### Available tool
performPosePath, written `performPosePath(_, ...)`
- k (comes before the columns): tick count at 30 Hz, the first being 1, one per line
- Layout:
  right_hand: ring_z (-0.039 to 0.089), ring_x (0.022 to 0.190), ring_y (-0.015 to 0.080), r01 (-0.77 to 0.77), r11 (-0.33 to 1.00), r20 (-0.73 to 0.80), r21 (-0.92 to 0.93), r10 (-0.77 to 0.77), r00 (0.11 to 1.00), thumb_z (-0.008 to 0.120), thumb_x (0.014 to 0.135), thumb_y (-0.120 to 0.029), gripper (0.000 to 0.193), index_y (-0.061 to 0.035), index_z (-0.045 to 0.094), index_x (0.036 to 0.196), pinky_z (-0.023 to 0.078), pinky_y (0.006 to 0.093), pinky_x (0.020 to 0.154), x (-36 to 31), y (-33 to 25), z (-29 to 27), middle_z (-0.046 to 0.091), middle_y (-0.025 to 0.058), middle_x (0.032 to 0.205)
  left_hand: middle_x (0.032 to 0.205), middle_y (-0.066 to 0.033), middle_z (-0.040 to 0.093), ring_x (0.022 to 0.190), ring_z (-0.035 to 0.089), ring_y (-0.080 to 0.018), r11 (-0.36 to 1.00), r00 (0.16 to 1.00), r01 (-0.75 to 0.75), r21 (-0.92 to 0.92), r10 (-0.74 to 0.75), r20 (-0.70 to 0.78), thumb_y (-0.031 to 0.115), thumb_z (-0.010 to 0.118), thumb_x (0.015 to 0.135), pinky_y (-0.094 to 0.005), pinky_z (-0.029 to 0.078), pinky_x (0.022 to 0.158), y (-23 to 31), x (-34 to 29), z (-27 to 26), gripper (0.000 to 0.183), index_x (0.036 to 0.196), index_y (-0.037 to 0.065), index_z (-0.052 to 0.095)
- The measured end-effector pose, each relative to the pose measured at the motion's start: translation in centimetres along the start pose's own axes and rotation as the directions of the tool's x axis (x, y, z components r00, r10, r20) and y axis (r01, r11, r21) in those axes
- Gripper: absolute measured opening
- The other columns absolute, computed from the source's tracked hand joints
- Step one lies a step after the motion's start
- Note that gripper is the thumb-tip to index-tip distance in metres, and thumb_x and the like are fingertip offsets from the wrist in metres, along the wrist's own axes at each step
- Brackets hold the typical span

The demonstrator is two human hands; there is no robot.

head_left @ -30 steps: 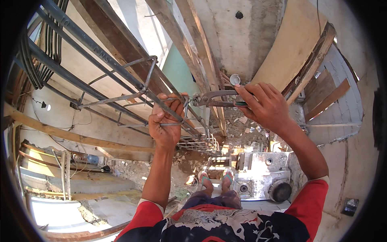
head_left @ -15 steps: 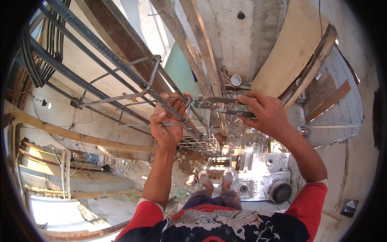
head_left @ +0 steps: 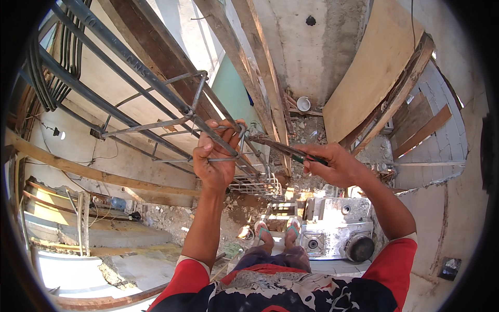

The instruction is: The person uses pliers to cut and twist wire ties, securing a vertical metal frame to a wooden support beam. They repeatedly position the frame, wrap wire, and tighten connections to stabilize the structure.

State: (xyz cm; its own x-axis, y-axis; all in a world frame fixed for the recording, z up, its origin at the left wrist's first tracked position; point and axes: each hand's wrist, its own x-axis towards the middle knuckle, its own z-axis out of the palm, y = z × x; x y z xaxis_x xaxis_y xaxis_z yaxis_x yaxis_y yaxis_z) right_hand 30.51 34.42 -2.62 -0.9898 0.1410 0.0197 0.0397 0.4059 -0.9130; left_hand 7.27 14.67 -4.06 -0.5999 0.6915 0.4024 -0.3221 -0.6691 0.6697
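Note:
A cage of steel reinforcing bars (head_left: pixel 148 78), with bent square stirrups (head_left: pixel 199 93) around its long bars, slants from the upper left down to the middle. My left hand (head_left: pixel 215 161) is closed round a stirrup and a long bar near the cage's right-hand corner, palm toward me. In my right hand (head_left: pixel 338 166) is a pair of dark pincers (head_left: pixel 283 147), held by the handles, which lie close together. The pincers' jaws point left at the bar corner beside my left fingertips. Whether they grip a tie wire there is too small to tell.
Spare bent stirrups (head_left: pixel 49 78) hang on the bars at upper left. Wooden posts (head_left: pixel 260 62) rise beyond the cage; a plywood sheet (head_left: pixel 374 67) leans at right. Below stand a dirty gas stove (head_left: pixel 335 229) and a ladder (head_left: pixel 280 209) by my feet. Rubble covers the ground.
My right hand has dropped slightly and turned, tilting the pincers down to the right. Their handles, spread before, are now close together. My left hand keeps its place on the bars.

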Motion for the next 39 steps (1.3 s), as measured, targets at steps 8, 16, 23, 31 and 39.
performPosePath(8, 0.059, 0.126, 0.0316, 0.185, 0.900, -0.208, -0.394, -0.283, 0.936, 0.056, 0.097, -0.005, 0.051, -0.0079, 0.051, 0.147, 0.042, 0.0428, 0.112, -1.6, 0.8, 4.2, 0.060, 0.0123, 0.142, 0.128, -0.0241, 0.061, 0.132, 0.052, -0.0435, 0.999, 1.000, 0.023, -0.036, -0.023, -0.001, 0.024, 0.053, 0.087, -0.0527, 0.035, 0.117, 0.0, -0.3, 0.5, 0.041, 0.124, 0.006, 0.049)
performPosePath(16, 0.054, 0.135, 0.0251, 0.011, 0.944, 0.131, 0.331, -0.057, 0.990, 0.050, 0.101, -0.009, 0.044, -0.0033, 0.053, 0.145, 0.040, 0.0411, 0.114, -0.3, 1.6, 1.9, 0.058, 0.0116, 0.146, 0.129, -0.0264, 0.060, 0.131, 0.052, -0.0444, 1.000, 1.000, 0.012, -0.024, -0.013, -0.027, 0.023, 0.053, 0.087, -0.0535, 0.035, 0.117, 0.1, -0.3, 0.1, 0.043, 0.125, 0.003, 0.049)
performPosePath(23, 0.037, 0.147, 0.0337, 0.201, 0.897, 0.079, -0.394, -0.184, 0.980, 0.055, 0.095, -0.008, 0.052, -0.0067, 0.053, 0.147, 0.036, 0.0462, 0.118, 0.2, 0.2, -2.0, 0.049, 0.0117, 0.155, 0.130, -0.0191, 0.059, 0.134, 0.049, -0.0445, 0.998, 0.999, 0.040, 0.046, -0.039, -0.025, 0.028, 0.052, 0.085, -0.0498, 0.038, 0.117, 0.3, -0.3, 0.4, 0.051, 0.130, 0.004, 0.048)
performPosePath(31, 0.048, 0.132, 0.0303, 0.089, 0.987, 0.122, -0.137, -0.072, 0.990, 0.056, 0.099, -0.009, 0.045, -0.0094, 0.058, 0.144, 0.042, 0.0436, 0.109, 1.2, -0.5, -2.8, 0.059, 0.0120, 0.137, 0.129, -0.0187, 0.059, 0.134, 0.050, -0.0441, 0.998, 0.999, 0.046, 0.049, -0.044, -0.031, 0.027, 0.053, 0.085, -0.0497, 0.038, 0.117, 0.3, -0.1, 0.4, 0.051, 0.130, 0.004, 0.047)
performPosePath(39, 0.065, 0.087, 0.0210, 0.213, 0.836, 0.029, -0.506, -0.230, 0.973, 0.058, 0.099, -0.002, 0.037, -0.0020, 0.059, 0.136, 0.052, 0.0368, 0.075, 2.2, -3.2, -3.3, 0.064, 0.0125, 0.098, 0.128, -0.0201, 0.060, 0.132, 0.053, -0.0413, 0.999, 1.000, 0.016, 0.041, -0.015, -0.020, 0.027, 0.054, 0.088, -0.0503, 0.039, 0.116, 1.1, -0.6, -0.2, 0.048, 0.130, 0.005, 0.049)
